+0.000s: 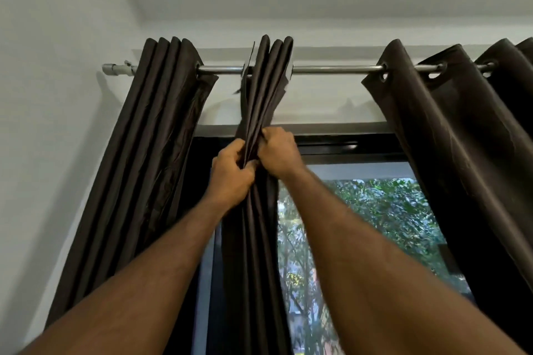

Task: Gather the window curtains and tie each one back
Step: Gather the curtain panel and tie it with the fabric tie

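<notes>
The middle curtain (261,101) hangs from the rod (331,68), bunched into tight folds. It is gripped just below the rod by both hands, side by side: the left hand (230,174) is curled round the folds, and the right hand (278,153) is curled round them too. Further left on the rod, another curtain (150,130) is already bunched up. Further right on the rod, a third curtain (450,124) is spread wider and looks not yet gathered. No tie is seen on any curtain, so the tying seems still to be done. No writing or labels can be read.
</notes>
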A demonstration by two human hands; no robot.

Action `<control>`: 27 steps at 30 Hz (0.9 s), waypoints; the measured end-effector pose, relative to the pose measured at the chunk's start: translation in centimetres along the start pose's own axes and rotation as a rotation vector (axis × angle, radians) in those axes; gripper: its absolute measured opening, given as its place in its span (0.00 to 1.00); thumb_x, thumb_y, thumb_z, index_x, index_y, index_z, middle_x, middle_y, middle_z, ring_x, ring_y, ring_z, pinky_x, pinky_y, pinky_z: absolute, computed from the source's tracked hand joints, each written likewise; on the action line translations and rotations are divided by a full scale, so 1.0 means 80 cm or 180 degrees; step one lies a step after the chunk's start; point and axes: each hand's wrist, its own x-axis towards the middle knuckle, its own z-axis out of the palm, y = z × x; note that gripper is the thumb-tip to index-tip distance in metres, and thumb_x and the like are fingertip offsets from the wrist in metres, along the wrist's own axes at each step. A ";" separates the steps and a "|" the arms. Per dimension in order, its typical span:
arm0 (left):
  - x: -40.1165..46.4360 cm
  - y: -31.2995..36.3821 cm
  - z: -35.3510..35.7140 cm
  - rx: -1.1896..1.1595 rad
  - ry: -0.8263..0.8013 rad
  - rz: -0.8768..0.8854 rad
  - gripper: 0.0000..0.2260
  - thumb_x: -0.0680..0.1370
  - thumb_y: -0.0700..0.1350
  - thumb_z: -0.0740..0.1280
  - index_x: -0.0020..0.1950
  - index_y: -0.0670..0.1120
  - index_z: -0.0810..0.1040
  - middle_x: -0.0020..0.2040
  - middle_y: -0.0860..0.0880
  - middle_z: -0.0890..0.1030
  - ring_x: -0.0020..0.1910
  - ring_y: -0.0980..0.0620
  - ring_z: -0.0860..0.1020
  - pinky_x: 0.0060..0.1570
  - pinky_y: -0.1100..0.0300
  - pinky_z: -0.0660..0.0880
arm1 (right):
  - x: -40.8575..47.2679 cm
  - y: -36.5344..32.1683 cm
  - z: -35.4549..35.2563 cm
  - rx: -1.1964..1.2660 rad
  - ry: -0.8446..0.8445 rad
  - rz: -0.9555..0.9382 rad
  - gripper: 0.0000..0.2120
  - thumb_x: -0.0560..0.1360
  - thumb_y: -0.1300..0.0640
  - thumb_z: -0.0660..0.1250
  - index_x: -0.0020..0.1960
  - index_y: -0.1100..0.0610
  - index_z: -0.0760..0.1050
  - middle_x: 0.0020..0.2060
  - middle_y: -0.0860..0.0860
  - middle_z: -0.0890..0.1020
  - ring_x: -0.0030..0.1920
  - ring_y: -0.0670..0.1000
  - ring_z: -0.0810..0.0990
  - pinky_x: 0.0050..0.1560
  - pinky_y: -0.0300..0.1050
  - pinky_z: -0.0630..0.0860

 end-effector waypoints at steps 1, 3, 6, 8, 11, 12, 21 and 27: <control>-0.003 0.002 -0.005 0.0009 -0.0097 0.0044 0.08 0.75 0.33 0.71 0.53 0.40 0.79 0.44 0.49 0.84 0.42 0.59 0.81 0.44 0.67 0.76 | 0.002 0.007 -0.002 -0.0069 -0.0030 -0.0009 0.10 0.80 0.60 0.62 0.48 0.64 0.80 0.50 0.66 0.83 0.53 0.68 0.80 0.53 0.58 0.78; -0.020 0.005 -0.004 -0.0081 -0.0303 0.0015 0.09 0.75 0.34 0.73 0.53 0.40 0.79 0.44 0.50 0.84 0.41 0.60 0.81 0.44 0.67 0.77 | -0.015 0.027 -0.007 -0.0181 -0.0137 0.0080 0.10 0.79 0.58 0.62 0.49 0.64 0.79 0.49 0.65 0.83 0.53 0.68 0.80 0.52 0.59 0.78; -0.080 0.003 0.009 -0.0487 -0.0310 -0.0322 0.10 0.74 0.42 0.72 0.55 0.44 0.79 0.43 0.50 0.83 0.43 0.55 0.82 0.47 0.56 0.80 | -0.080 0.038 0.002 0.0124 -0.0176 0.0073 0.13 0.74 0.62 0.63 0.58 0.59 0.77 0.52 0.60 0.83 0.53 0.63 0.81 0.53 0.56 0.79; -0.136 0.002 0.017 -0.0848 -0.0240 -0.0690 0.10 0.75 0.48 0.68 0.53 0.45 0.79 0.41 0.50 0.81 0.40 0.53 0.80 0.39 0.56 0.79 | -0.137 0.045 0.008 0.0570 -0.0043 -0.0020 0.24 0.72 0.66 0.61 0.67 0.54 0.70 0.49 0.57 0.83 0.48 0.57 0.83 0.48 0.53 0.80; -0.225 -0.001 0.022 -0.1143 -0.0173 -0.1224 0.08 0.83 0.44 0.63 0.54 0.41 0.80 0.42 0.45 0.79 0.36 0.54 0.78 0.31 0.58 0.78 | -0.231 0.068 0.014 0.0779 0.0197 -0.0217 0.31 0.74 0.69 0.58 0.73 0.48 0.61 0.40 0.63 0.81 0.32 0.58 0.80 0.27 0.54 0.75; -0.252 -0.005 0.022 -0.1088 -0.0154 -0.1306 0.07 0.83 0.41 0.63 0.55 0.40 0.80 0.43 0.45 0.80 0.38 0.53 0.80 0.32 0.57 0.79 | -0.262 0.073 0.017 0.0751 0.0236 -0.0246 0.29 0.76 0.69 0.58 0.73 0.49 0.62 0.38 0.63 0.79 0.30 0.57 0.78 0.24 0.52 0.72; -0.459 -0.008 0.013 -0.0778 -0.0374 -0.1696 0.11 0.75 0.32 0.71 0.52 0.46 0.83 0.43 0.53 0.85 0.41 0.55 0.84 0.44 0.56 0.83 | -0.490 0.108 0.067 0.0652 -0.0082 0.0499 0.09 0.80 0.59 0.68 0.59 0.57 0.75 0.39 0.48 0.81 0.38 0.45 0.80 0.38 0.41 0.76; -0.540 -0.015 -0.003 -0.0450 -0.0418 -0.1972 0.11 0.75 0.32 0.72 0.55 0.41 0.83 0.43 0.52 0.85 0.42 0.58 0.84 0.45 0.66 0.79 | -0.598 0.111 0.075 0.0854 -0.0316 0.0874 0.22 0.80 0.64 0.67 0.70 0.52 0.65 0.51 0.49 0.84 0.47 0.47 0.86 0.44 0.53 0.84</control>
